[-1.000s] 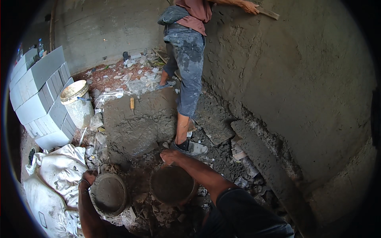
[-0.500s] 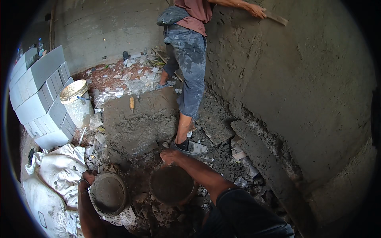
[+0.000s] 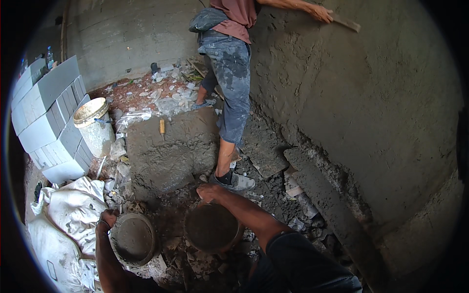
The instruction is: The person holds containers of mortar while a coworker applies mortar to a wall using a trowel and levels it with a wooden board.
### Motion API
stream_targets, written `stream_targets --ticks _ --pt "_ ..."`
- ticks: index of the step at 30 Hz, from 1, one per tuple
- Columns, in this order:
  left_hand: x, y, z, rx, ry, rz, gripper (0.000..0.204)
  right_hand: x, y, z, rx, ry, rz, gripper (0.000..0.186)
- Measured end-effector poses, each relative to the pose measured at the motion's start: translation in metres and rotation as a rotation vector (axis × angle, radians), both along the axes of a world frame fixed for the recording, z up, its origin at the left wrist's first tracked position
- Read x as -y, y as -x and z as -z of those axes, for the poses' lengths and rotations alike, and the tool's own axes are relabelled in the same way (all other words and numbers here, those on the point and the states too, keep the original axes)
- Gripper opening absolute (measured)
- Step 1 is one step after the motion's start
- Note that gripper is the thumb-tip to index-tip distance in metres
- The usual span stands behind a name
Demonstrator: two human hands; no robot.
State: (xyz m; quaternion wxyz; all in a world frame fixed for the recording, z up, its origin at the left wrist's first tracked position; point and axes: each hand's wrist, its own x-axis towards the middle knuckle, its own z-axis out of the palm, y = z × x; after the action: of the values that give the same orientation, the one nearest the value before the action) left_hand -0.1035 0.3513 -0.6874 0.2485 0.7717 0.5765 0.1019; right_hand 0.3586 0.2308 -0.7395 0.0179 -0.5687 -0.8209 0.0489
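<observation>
My left hand (image 3: 109, 218) is closed at the far left edge of a round, mortar-smeared bucket (image 3: 154, 235). A second, wider bucket (image 3: 240, 231) stands to its right, with my right hand (image 3: 208, 193) closed at its far edge. Both buckets look full of grey, wet-looking material. Whether my fingers hold the rims or the handles, I cannot make out. Beyond them a board (image 3: 171, 141) carries a heap of wet mortar, and a trowel with a yellow handle (image 3: 162, 127) stands in it.
A co-worker (image 3: 225, 73) stands ahead, pressing a float (image 3: 347, 22) against the plastered wall (image 3: 381, 97). White sacks (image 3: 68, 215), a stained white bucket (image 3: 100, 132) and stacked pale blocks (image 3: 44, 112) line the left. Rubble (image 3: 171, 95) and a long board (image 3: 337, 215) cover the ground.
The co-worker's hand and float have slid slightly right along the wall, while their body has shifted a little left. My hands and both buckets have stayed in place.
</observation>
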Motion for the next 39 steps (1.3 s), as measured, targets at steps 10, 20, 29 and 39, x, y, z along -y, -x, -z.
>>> stream_targets --ticks 10,20,29,39 --pt "0.014 -0.013 -0.023 -0.004 -0.006 -0.017 0.044 -0.001 0.001 -0.005 0.058 0.079 0.030 0.063" --pt "0.013 -0.010 -0.016 0.031 -0.038 -0.008 0.043 0.007 0.005 -0.014 0.012 0.125 0.105 0.066" --pt "0.004 -0.003 -0.007 0.030 0.029 -0.023 0.046 0.002 0.001 -0.002 0.006 0.040 0.055 0.063" --pt "-0.002 0.000 0.001 0.038 0.037 -0.019 0.046 0.002 0.001 -0.005 0.016 0.055 0.049 0.061"
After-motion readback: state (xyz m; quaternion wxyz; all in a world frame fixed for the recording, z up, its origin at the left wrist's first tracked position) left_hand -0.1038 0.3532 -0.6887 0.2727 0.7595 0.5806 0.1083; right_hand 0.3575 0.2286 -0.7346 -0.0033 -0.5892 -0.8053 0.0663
